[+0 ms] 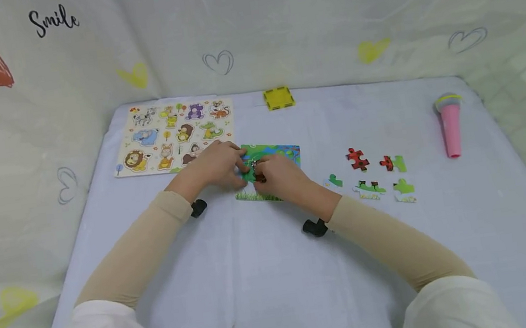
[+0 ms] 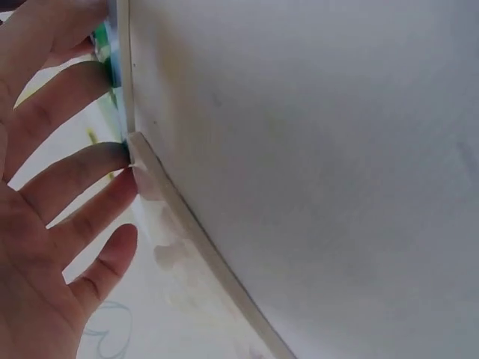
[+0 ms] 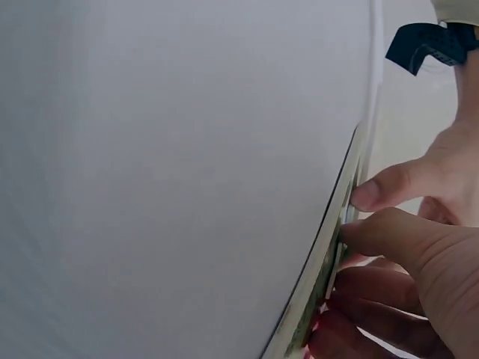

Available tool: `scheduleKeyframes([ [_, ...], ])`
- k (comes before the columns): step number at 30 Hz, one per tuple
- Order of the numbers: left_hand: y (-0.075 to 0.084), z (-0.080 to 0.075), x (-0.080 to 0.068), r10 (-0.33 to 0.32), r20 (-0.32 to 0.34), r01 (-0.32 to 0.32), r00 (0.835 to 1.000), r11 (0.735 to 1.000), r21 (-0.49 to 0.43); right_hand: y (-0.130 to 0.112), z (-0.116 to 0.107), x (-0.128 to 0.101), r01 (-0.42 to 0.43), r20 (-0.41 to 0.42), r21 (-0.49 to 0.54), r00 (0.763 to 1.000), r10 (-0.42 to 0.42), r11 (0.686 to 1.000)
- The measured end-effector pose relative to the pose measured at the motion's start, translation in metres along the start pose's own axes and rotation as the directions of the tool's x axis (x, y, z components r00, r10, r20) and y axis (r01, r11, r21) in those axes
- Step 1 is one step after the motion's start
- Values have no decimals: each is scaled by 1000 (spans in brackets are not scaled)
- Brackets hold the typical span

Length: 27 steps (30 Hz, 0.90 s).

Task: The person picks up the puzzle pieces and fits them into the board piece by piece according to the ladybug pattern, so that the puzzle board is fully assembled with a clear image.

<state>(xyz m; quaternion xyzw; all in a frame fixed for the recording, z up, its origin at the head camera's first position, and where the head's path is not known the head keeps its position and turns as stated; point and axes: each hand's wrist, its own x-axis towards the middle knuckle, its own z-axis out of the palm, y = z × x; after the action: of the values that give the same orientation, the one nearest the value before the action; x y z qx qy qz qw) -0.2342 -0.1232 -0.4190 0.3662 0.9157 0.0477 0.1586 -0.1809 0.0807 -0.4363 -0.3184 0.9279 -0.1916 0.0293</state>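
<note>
A green and blue jigsaw board [image 1: 292, 152] lies near the middle of the table, partly covered by both hands. My left hand [image 1: 218, 164] reaches over its left side, with fingertips on the board; in the left wrist view its fingers [image 2: 63, 168] are spread and fairly straight. My right hand [image 1: 282, 179] is over the board's middle, its fingers curled and pinching a small dark patterned puzzle piece [image 1: 259, 177], mostly hidden by the fingers. The fingertips of both hands nearly meet. Loose puzzle pieces lie to the right, among them a red one [image 1: 357, 159] and a green one [image 1: 403, 186].
An animal puzzle board [image 1: 161, 149] lies at the back left, close to the left hand. A yellow square tile [image 1: 279, 98] sits at the back edge. On the right lies a pink toy microphone [image 1: 450, 128]. A printed curtain [image 1: 245, 28] hangs behind the table.
</note>
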Motion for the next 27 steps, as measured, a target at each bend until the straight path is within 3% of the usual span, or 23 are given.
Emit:
scheduleKeyframes([
  [6, -5, 4, -2, 37, -64, -38, 997, 999, -1, 1, 3, 1, -28, -40, 20, 999, 28, 999],
  [11, -6, 5, -3, 72, -72, -73, 995, 997, -3, -1, 5, 1, -79, -25, -4, 997, 79, 997],
  [15, -7, 4, -4, 56, -71, -56, 996, 998, -4, -2, 4, 0, -145, 4, 0, 989, 145, 989],
  [23, -9, 7, -4, 72, -79, -77, 994, 996, -51, 1, 4, 0, -260, 60, 150, 965, 254, 954],
  [27, -8, 8, -3, 73, -84, -78, 994, 995, -58, 0, 2, -1, -285, 90, 171, 958, 273, 943],
])
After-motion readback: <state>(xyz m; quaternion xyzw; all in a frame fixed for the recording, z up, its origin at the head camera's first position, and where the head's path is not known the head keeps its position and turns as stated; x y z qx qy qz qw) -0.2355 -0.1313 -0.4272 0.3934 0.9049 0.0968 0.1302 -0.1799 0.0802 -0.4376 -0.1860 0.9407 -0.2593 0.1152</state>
